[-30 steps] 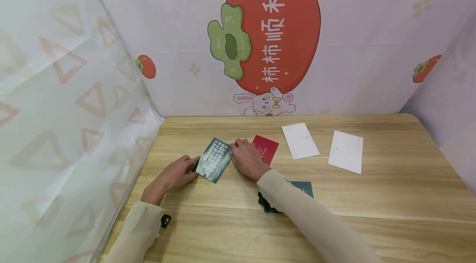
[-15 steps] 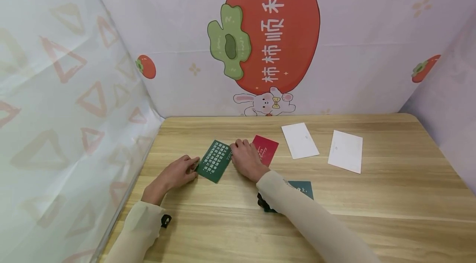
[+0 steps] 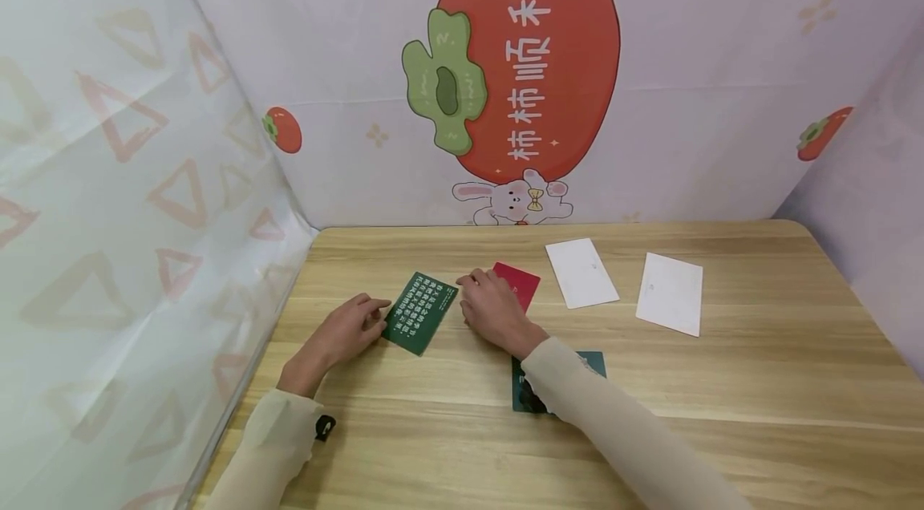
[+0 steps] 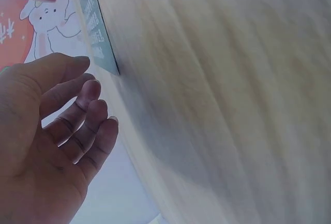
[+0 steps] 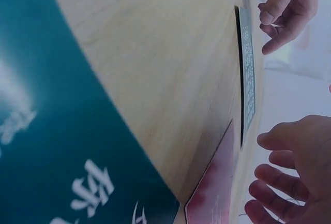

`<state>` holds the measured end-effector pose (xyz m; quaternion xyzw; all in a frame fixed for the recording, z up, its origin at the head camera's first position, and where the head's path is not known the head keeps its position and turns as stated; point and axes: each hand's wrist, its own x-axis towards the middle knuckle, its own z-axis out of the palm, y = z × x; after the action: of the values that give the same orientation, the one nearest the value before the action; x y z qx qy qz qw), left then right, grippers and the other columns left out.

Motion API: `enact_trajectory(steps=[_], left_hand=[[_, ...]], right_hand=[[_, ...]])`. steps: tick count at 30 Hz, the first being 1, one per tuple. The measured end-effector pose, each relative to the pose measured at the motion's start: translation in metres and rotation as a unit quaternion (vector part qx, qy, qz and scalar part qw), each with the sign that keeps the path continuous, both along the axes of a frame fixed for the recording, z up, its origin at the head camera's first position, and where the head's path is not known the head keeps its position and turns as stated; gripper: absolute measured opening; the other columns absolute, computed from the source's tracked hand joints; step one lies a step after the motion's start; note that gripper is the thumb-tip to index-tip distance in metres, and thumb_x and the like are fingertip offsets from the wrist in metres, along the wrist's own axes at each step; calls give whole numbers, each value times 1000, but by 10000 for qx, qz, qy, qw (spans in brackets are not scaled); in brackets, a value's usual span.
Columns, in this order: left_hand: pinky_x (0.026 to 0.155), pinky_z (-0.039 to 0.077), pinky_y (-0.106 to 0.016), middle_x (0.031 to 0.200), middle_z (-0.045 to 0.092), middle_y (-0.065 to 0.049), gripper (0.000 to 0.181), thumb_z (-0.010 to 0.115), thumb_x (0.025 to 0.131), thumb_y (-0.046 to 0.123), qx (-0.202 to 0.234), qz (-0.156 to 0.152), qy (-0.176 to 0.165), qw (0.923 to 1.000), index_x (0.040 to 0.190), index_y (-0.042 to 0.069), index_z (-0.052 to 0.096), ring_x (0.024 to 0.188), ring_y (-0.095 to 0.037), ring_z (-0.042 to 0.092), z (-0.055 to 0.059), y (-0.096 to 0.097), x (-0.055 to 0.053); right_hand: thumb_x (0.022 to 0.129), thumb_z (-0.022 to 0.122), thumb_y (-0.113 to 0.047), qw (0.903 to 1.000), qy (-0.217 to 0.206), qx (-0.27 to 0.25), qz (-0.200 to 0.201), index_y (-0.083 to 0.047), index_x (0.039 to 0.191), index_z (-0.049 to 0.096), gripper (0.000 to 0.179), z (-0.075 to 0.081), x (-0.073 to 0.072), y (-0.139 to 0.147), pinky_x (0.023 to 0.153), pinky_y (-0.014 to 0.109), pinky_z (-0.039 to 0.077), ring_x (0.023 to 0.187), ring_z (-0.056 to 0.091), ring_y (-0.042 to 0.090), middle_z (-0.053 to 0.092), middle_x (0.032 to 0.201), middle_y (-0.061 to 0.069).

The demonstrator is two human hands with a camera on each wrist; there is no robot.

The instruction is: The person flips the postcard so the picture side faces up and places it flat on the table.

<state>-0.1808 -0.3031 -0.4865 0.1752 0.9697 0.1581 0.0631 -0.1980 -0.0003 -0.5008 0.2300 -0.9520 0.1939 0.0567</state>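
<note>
A green card (image 3: 421, 314) with white lettering lies flat on the wooden table between the two hands. At its left corner is my left hand (image 3: 348, 330); the left wrist view shows the fingers (image 4: 95, 123) loosely bent with nothing between them. Off the card's right edge hovers my right hand (image 3: 498, 311), over part of a red card (image 3: 516, 282). Its fingers (image 5: 282, 180) are loosely bent and hold nothing in the right wrist view. A teal card (image 5: 67, 105) with white writing lies beneath the right forearm, which hides much of it in the head view.
Two white cards (image 3: 581, 273) lie apart toward the back right of the table (image 3: 462, 446). A patterned cloth (image 3: 346, 173) stands behind the table, and another sheet (image 3: 144, 253) rises along its left edge.
My right hand has let go of the green card's right end and shifted slightly right. My left fingers have drawn off its left corner. The green card now lies flat.
</note>
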Motion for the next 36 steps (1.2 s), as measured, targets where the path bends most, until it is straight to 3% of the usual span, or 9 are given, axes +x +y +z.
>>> enact_trajectory(steps=[8, 12, 16, 29, 36], left_hand=[[90, 55, -46, 115, 69, -9, 45, 70, 105, 20, -1, -83, -33, 10000, 146, 3, 67, 97, -21, 60, 2, 14, -6], [104, 55, -55, 130, 69, -14, 47, 69, 107, 27, 2, -152, -4, 9999, 148, 4, 66, 117, -31, 65, 2, 23, -6], [114, 50, -60, 141, 65, -18, 49, 67, 108, 30, 73, -169, 12, 9998, 151, 7, 64, 132, -38, 61, 3, 34, -7], [116, 50, -57, 150, 61, -18, 49, 68, 108, 34, -109, -428, 31, 9990, 152, 12, 64, 137, -37, 57, 1, 79, -18], [120, 48, -53, 148, 63, -15, 46, 69, 108, 34, -74, -716, 159, 9973, 149, 14, 67, 138, -35, 57, -1, 102, -22]], right_hand=[[102, 77, -21, 9995, -36, -298, 13, -6, 140, 70, 41, 1, 7, 18, 105, 42, 58, 115, 65, 30, 71, 136, 15], [102, 76, -27, 9995, -183, -264, -22, -8, 142, 69, 45, 3, 9, 25, 109, 44, 57, 119, 64, 30, 70, 137, 14], [102, 76, -31, 9994, -286, -160, -94, -9, 146, 67, 50, 5, 11, 34, 111, 46, 57, 125, 63, 31, 69, 140, 15], [101, 77, -31, 9995, -146, -112, -250, -7, 147, 65, 54, -1, 17, 66, 113, 51, 56, 130, 61, 34, 68, 141, 16], [98, 81, -28, 9992, -21, -56, -404, -6, 144, 68, 53, -5, 20, 81, 107, 48, 60, 123, 64, 33, 69, 138, 16]])
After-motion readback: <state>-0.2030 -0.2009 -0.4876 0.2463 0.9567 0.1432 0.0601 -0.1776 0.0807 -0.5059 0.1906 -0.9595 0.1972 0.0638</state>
